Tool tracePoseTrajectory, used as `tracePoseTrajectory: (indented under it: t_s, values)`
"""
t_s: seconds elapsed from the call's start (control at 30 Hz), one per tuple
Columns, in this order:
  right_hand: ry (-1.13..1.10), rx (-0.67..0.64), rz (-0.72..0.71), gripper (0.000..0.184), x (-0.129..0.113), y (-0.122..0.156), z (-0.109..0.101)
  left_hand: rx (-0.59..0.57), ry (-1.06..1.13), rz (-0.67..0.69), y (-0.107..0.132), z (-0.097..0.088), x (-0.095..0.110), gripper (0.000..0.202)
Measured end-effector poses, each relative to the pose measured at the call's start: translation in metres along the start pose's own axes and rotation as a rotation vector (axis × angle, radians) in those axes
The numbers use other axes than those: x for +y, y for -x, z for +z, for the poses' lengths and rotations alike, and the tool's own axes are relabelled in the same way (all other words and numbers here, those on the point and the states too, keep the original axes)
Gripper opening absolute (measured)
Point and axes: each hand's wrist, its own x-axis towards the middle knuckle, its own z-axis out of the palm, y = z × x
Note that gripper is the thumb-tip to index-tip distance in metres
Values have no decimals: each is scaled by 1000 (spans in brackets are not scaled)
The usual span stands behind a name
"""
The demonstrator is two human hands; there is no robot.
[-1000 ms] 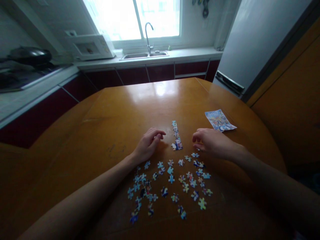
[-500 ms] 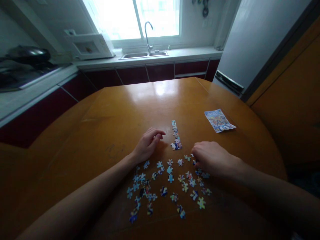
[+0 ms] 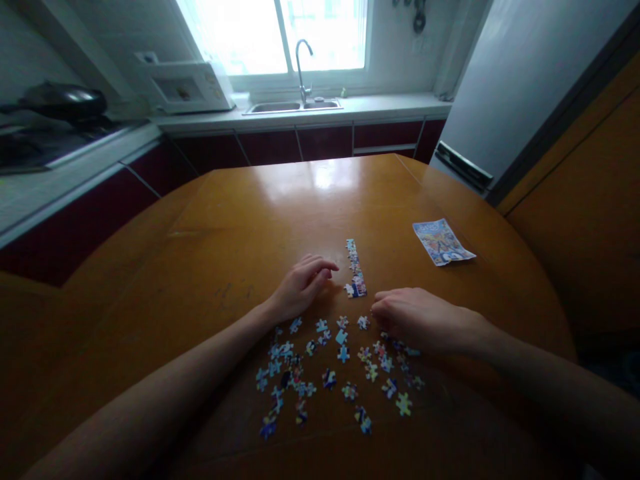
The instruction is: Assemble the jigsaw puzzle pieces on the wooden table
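Note:
A narrow joined strip of jigsaw puzzle (image 3: 355, 268) lies on the wooden table between my hands. My left hand (image 3: 304, 283) rests just left of the strip, fingers loosely bent and apart, holding nothing. Below and right of the strip, my right hand (image 3: 413, 315) is closed with its fingertips pressed together low over the table. Whatever is in its fingers is hidden. Loose jigsaw pieces (image 3: 343, 353) are scattered in front of me between my forearms, and some lie partly under my right hand. A yellow-green piece (image 3: 403, 404) sits at the near right of the scatter.
A creased picture sheet (image 3: 443, 242) lies on the table (image 3: 240, 233) to the right. Beyond the table's far edge are a sink (image 3: 280, 107) with a tap, a microwave (image 3: 189, 87), a pan (image 3: 63, 100) on the stove and a tall fridge (image 3: 530, 80).
My right hand has shifted slightly left and now covers small pieces that showed beside its fingers. The left hand keeps its pose beside the strip. The camera view has moved slightly.

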Motion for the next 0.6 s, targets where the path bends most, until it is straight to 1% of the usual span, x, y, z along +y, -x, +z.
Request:
tracePoseTrajectory:
  t_s: [0.1,0.2,0.37,0.6]
  values:
    - [-14,-2,2,10,1,-1,3,-40,-11,35,-1,0,1,24]
    - [-6,7,15,8,2,-1,5,-52,-13,49,-1,0,3,24]
    - [7,-39,25,11,1,-2,5,-52,-18,48,-1,-1,5,24]
    - [15,-13,-43,10,-1,0,4,-56,-24,49,-1,-1,5,25]
